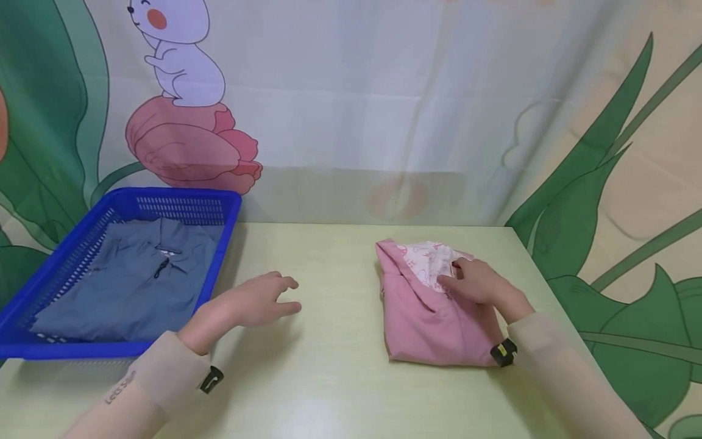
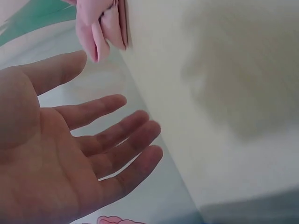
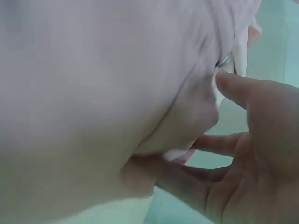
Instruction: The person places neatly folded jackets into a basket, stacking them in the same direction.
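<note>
Right hand (image 1: 482,285) rests on the folded pink cotton hoodie (image 1: 428,311), fingers (image 1: 457,274) loosely bent; left hand (image 1: 258,302), left of the hoodie, hovers spread and empty over the pale worktop (image 1: 329,378).

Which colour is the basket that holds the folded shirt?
Blue basket, clearest in the head view.

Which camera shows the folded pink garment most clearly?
The head view: the whole pink garment lies folded on the table, the right hand resting on it. The left wrist view catches only a corner; the right wrist view is a blurry close-up of fabric.
</note>
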